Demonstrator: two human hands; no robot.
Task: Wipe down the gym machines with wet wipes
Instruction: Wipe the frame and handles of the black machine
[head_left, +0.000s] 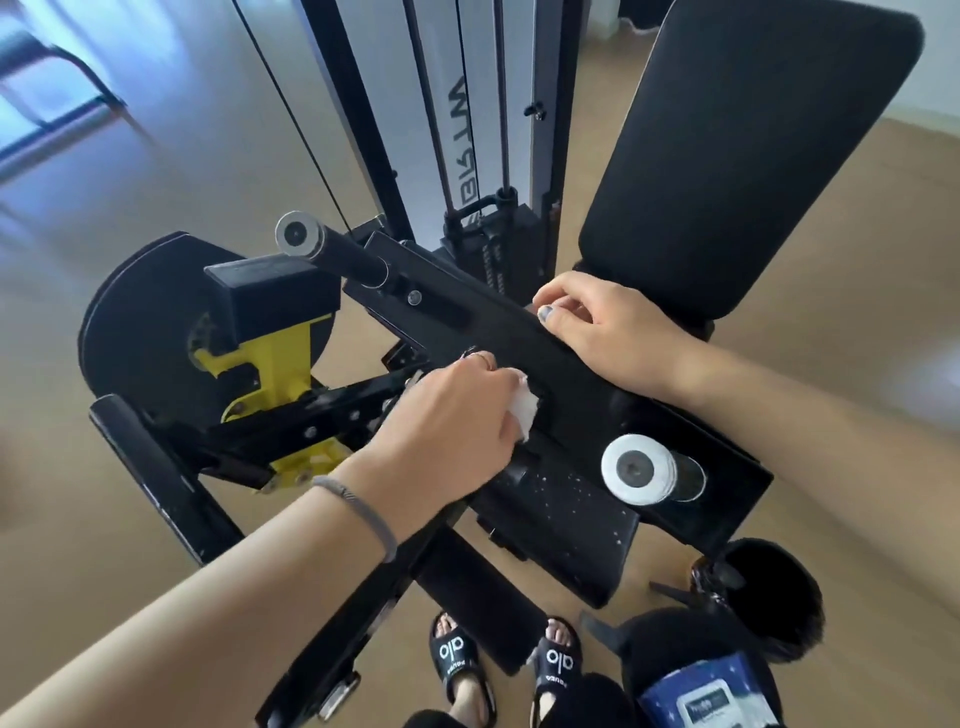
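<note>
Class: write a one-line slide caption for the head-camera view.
Left hand wipes the black machine arm with a wet wipe; right hand steadies it.

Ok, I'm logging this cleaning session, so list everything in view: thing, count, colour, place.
Wet wipe: one, white, under the left hand on the machine's black arm.
Machine arm: one, black, centre.
Back pad: one, black, upper right.
Roller end caps: two, silver-white, upper left and lower right.
Yellow bracket: one, left.
Wipes pack: one, blue, bottom right.
Slippers: two, black, bottom.
Left hand: holds the wipe; grey wristband.
Right hand: rests on the arm.
</note>
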